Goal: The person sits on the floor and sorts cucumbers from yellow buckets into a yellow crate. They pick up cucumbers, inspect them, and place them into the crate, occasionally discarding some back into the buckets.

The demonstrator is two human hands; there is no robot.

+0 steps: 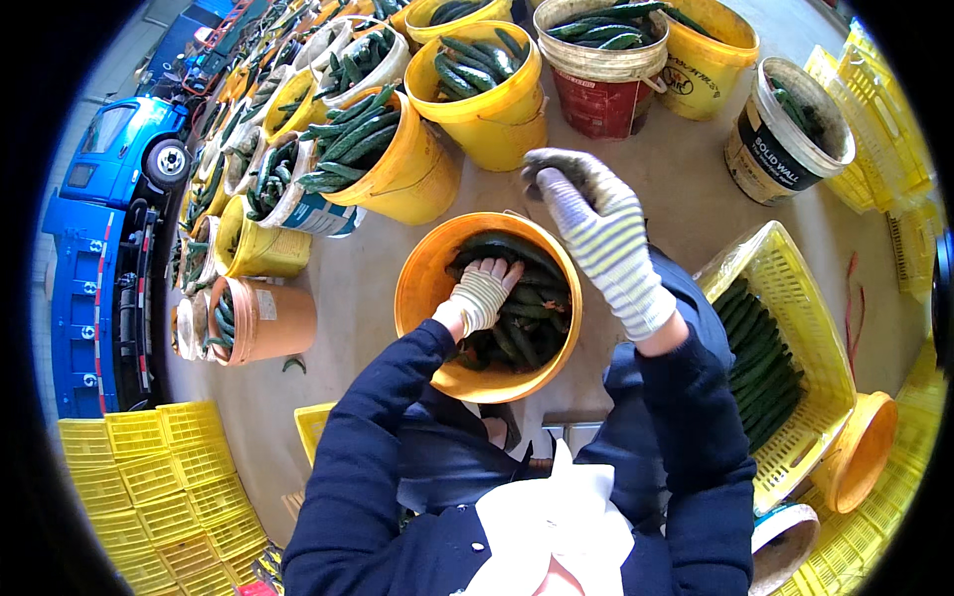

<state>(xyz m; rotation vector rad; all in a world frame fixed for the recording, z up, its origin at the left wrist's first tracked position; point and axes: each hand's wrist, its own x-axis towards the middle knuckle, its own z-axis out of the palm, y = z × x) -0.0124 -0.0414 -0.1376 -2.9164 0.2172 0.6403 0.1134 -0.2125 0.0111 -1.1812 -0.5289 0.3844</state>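
Note:
An orange bucket (415,283) stands in front of me, partly filled with dark green cucumbers (532,298). Into it reaches my left hand (482,296), in a striped glove that leaves the fingertips bare; its fingers are spread over the cucumbers. My right hand (591,219), in a striped glove with dark, dirty fingers, is raised above the bucket's far right rim. Its fingers bend loosely, apart from the thumb, and I see nothing between them. By my right knee, a yellow plastic crate (807,397) holds cucumbers (760,363) lined up side by side.
Buckets of cucumbers (477,104) crowd the far left and back. A red-and-white bucket (601,89) and a black-and-white bucket (790,139) stand farther right. Stacked yellow crates (164,487) are at left. An orange bucket (863,447) lies beyond my crate. A blue truck (124,159) is parked far left.

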